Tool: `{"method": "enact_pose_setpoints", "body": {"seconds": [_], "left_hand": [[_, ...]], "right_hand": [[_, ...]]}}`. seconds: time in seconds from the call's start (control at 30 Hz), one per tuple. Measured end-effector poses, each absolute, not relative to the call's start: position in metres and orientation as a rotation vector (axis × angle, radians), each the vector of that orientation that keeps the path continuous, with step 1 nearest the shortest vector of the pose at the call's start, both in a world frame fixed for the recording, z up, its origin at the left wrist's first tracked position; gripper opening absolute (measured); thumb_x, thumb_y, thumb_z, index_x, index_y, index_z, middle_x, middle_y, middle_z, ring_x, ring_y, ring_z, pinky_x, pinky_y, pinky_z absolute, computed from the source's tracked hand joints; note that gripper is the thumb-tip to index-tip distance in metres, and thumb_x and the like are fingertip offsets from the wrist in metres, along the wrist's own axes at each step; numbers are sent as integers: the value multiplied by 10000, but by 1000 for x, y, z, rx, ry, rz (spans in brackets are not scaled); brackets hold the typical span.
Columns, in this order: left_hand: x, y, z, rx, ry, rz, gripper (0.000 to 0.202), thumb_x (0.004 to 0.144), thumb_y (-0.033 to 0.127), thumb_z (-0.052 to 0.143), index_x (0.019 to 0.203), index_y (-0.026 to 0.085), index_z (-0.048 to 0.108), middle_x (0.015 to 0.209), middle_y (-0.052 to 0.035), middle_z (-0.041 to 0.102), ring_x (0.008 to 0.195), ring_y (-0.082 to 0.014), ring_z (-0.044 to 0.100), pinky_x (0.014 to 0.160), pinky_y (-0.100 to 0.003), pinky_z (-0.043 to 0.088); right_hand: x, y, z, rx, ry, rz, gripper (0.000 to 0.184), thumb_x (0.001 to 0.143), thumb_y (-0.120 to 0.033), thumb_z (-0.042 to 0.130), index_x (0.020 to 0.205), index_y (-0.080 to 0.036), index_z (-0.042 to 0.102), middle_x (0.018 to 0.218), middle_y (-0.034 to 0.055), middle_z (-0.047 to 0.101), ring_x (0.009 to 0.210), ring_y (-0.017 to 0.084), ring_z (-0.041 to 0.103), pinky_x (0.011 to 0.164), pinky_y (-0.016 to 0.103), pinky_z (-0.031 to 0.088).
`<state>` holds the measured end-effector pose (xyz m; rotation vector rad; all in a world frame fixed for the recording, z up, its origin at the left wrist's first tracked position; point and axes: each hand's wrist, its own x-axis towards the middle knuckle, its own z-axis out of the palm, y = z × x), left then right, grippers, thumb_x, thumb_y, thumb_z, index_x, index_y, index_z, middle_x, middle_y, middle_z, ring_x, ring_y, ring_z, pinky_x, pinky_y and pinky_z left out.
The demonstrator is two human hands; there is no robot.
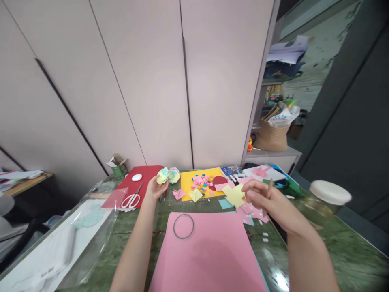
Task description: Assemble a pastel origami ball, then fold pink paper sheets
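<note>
My left hand is closed on a yellow and light-blue folded paper flower, raised at the back of the table. Just right of it is a second paper flower in teal and pink; whether the hand also holds this one is unclear. A thin brown wooden stick is tucked in the closed fingers of my right hand. Its fingertips are beside a yellow paper piece; I cannot tell if they touch it. Small folded papers, one pink and one pale yellow, lie between the hands.
Pink sheets with a thin grey ring on top lie in front. White-handled scissors rest by a red sheet. Small pink, blue and yellow pieces cover a yellow sheet. A white-lidded jar stands right.
</note>
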<state>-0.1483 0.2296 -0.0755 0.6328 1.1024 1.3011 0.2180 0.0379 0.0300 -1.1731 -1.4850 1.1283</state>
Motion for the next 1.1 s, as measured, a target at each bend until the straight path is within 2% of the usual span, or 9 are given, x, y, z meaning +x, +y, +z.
{"method": "enact_pose_setpoints", "body": {"seconds": [0.23,0.67,0.93,1.1], "left_hand": [[-139,274,-107,944,1598,1229,332,869,313,529,1160,153,517,1155,-88,552,973,-206,576,806,-411,499],[-129,298,-122,1531,2322,1049,330,868,313,530,1158,156,518,1157,-88,551,978,-206,574,810,-411,497],[-118,294,-127,1733,2442,1126,337,870,317,526,1165,156,513,1170,-89,545,990,-210,568,823,-425,490],[-119,278,-123,1877,2351,1202,552,812,313,581,1296,139,381,1279,-173,438,1175,-311,444,913,-474,410]], "right_hand": [[218,42,31,-1196,-1525,1104,283,776,-469,567,871,-202,573,590,-41,449,466,63,313,395,192,240],[223,42,32,-1256,-1537,1050,261,778,-454,560,877,-215,593,631,-26,466,502,80,387,426,206,276],[225,36,36,-1239,-1494,1073,286,763,-482,577,860,-214,592,589,-37,445,498,84,396,437,213,306],[229,37,35,-1165,-1312,1012,258,765,-464,595,868,-227,591,597,-34,425,496,92,384,423,227,281]]}}
